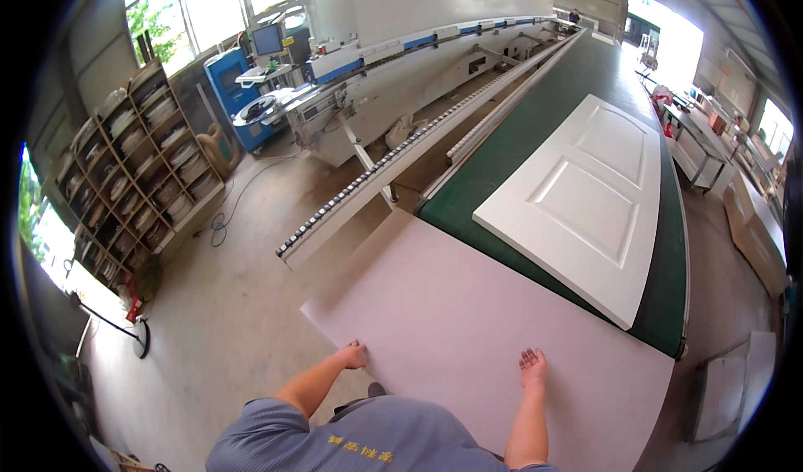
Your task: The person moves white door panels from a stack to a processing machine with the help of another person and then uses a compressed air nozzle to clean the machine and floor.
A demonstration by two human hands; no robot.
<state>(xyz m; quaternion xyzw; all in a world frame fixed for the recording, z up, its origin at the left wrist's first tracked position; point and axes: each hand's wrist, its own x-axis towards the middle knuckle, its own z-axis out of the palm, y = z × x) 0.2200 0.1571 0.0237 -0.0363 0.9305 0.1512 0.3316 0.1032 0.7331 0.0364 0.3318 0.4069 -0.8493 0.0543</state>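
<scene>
A large pale, pinkish-white board [452, 321] spans the space in front of my body and meets the near end of a green conveyor belt [477, 192]. My left hand [355, 355] is at the board's near-left edge, its fingers curled onto that edge. Over the board's right part is my right hand [533, 366], fingers spread a little and slightly bent, with nothing visible in it. Whether it touches the surface, I cannot tell. On the belt lies a white panelled door [577, 200], set at an angle.
Left of the belt runs a roller rail [401, 154] beside a long white machine [401, 20]. A blue cabinet [226, 95] with a monitor and a compartment rack of coiled strips [138, 162] stand further left. Workbenches [698, 141] line the right. A cable [219, 229] lies on the floor.
</scene>
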